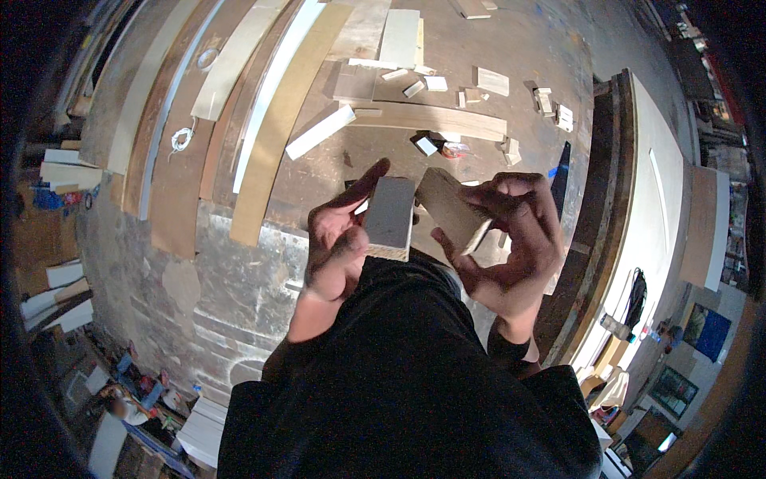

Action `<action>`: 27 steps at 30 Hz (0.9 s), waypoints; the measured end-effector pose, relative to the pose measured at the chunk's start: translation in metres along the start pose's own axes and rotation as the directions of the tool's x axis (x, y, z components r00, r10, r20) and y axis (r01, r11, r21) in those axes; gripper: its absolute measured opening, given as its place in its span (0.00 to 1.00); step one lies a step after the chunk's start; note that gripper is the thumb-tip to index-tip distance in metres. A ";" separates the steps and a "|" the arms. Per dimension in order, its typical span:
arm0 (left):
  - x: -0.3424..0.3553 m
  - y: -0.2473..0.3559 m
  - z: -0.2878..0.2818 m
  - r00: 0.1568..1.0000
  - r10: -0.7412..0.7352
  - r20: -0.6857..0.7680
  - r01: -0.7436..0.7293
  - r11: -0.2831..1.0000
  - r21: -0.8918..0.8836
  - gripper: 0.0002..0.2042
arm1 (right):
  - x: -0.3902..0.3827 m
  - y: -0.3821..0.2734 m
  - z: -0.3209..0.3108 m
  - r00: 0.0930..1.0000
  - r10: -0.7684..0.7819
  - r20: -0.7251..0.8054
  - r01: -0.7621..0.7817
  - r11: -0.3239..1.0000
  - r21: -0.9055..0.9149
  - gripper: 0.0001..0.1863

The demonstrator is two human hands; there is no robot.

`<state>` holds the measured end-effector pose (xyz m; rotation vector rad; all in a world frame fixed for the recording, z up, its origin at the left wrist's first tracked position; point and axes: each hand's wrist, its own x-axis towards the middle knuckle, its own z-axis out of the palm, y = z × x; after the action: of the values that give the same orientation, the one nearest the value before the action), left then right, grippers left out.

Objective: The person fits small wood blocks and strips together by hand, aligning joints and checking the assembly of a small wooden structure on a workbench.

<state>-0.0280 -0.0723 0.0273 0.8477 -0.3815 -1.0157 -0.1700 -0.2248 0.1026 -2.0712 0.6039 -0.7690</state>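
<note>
**Two wood blocks held up, one in each hand**

I see my left hand (339,239) gripping a grey-faced block (390,217) with a pale chipboard edge. My right hand (511,243) clasps a tan block (449,209), tilted, just beside the first. Below lies a concrete floor (239,271) with long boards (275,128), small offcuts (435,83) and a white cord (183,140).

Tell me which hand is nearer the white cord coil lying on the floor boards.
Left. The left hand, holding a grey block, is on the white cord coil's side; the right hand, holding a wood offcut, is farther away.
</note>
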 end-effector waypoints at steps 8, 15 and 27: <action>-0.011 -0.005 0.018 0.974 0.000 -0.227 0.016 0.998 0.066 0.38 | -0.005 0.010 0.006 0.988 -0.113 0.108 0.107 0.992 0.060 0.27; -0.011 0.000 0.014 0.978 -0.139 -0.157 0.133 0.990 -0.050 0.30 | -0.006 0.026 0.012 0.968 -0.249 0.038 0.249 0.968 -0.002 0.25; -0.015 0.011 0.022 0.976 -0.181 -0.119 0.165 0.977 -0.132 0.28 | -0.011 0.028 0.015 0.964 -0.265 0.017 0.265 0.964 -0.005 0.27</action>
<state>-0.0427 -0.0664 0.0510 0.8427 -0.1346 -1.1263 -0.1708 -0.2248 0.0686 -2.1893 0.3230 -0.9006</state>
